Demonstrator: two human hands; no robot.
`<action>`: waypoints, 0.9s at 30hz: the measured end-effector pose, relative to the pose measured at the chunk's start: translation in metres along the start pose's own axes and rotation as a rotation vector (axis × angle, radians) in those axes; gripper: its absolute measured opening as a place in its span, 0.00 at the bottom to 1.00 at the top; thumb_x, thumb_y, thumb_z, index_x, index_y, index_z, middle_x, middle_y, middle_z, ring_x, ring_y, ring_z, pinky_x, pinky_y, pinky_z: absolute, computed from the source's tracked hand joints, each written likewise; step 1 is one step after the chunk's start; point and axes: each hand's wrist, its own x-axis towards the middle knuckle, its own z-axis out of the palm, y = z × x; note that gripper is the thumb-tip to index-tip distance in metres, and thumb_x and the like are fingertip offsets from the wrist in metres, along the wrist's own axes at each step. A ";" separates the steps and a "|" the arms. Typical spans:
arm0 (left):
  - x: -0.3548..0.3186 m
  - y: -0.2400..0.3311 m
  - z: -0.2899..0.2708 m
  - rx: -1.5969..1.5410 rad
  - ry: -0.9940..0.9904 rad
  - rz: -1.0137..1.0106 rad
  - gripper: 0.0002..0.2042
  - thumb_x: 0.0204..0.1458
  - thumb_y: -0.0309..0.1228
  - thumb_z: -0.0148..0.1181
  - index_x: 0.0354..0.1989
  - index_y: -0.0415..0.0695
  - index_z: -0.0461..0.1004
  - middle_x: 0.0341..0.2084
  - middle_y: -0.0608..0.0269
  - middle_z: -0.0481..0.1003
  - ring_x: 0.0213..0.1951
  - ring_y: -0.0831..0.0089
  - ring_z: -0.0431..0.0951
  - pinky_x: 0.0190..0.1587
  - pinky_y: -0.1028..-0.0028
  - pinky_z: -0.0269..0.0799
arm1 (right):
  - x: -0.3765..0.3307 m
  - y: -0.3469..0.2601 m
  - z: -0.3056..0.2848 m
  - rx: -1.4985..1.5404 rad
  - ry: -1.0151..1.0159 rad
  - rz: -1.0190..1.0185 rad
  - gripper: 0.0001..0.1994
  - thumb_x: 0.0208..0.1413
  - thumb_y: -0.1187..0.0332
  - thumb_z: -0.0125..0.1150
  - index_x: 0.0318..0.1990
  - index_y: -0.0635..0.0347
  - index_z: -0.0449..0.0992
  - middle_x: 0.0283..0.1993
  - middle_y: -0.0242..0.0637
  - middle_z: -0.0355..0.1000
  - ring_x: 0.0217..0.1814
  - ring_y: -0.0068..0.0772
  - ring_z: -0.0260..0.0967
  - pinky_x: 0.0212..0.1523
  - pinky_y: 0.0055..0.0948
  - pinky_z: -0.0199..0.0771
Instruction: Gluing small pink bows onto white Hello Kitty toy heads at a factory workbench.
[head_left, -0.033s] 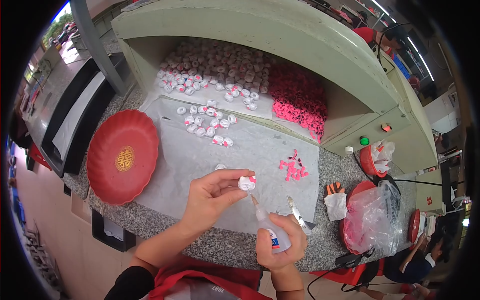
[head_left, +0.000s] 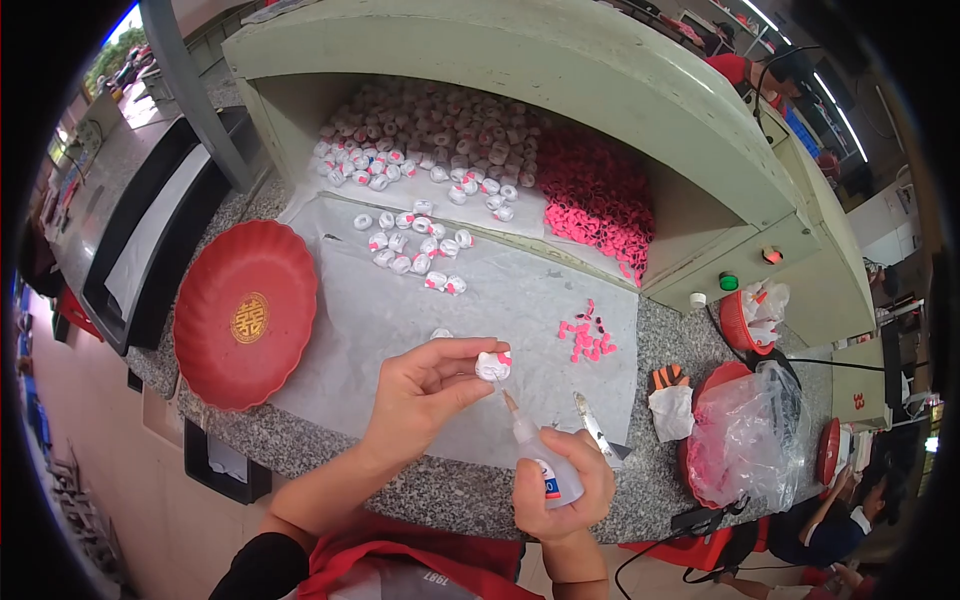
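Note:
My left hand [head_left: 425, 395] pinches a small white bead-like piece [head_left: 493, 367] with a pink bow-shaped patch between thumb and fingertips. My right hand [head_left: 570, 490] is wrapped round a clear squeeze bottle [head_left: 560, 480] with a thin needle nozzle. The nozzle points up at the lower edge of the white piece; I cannot tell whether it touches. A slim silver tool [head_left: 592, 425], perhaps tweezers, sticks out beside the right fingers. On white paper [head_left: 370, 350] lie several similar white pieces [head_left: 420, 240] and, to the right, loose pink bow-shaped bits [head_left: 588, 340].
A pale green cabinet [head_left: 500, 45] overhangs the table's back, sheltering heaped white pieces [head_left: 430, 120] and pink bits [head_left: 600, 220]. A red scalloped tray [head_left: 200, 330] stands left. To the right are a plastic bag [head_left: 750, 430], a red bowl [head_left: 735, 325] and a white cloth [head_left: 672, 412].

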 end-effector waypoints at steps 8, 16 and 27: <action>0.001 -0.001 -0.002 -0.100 0.011 -0.098 0.17 0.43 0.14 0.53 0.45 0.34 0.66 0.41 0.51 0.71 0.42 0.65 0.74 0.46 0.70 0.69 | 0.001 0.001 0.000 0.012 0.016 0.021 0.17 0.33 0.77 0.61 0.36 0.68 0.69 0.27 0.37 0.70 0.15 0.27 0.59 0.13 0.22 0.58; 0.002 0.000 0.000 -0.114 0.012 -0.112 0.17 0.43 0.16 0.54 0.45 0.34 0.66 0.42 0.50 0.71 0.43 0.63 0.73 0.46 0.69 0.69 | 0.004 0.002 -0.003 -0.011 0.041 -0.013 0.16 0.34 0.77 0.61 0.36 0.68 0.69 0.28 0.37 0.71 0.14 0.27 0.59 0.13 0.22 0.58; 0.003 0.000 -0.003 -0.088 0.038 -0.081 0.16 0.43 0.15 0.54 0.44 0.34 0.67 0.42 0.49 0.70 0.43 0.63 0.73 0.48 0.67 0.68 | 0.002 -0.002 -0.005 0.014 -0.006 0.036 0.16 0.33 0.77 0.61 0.35 0.67 0.70 0.27 0.37 0.71 0.15 0.27 0.60 0.13 0.22 0.59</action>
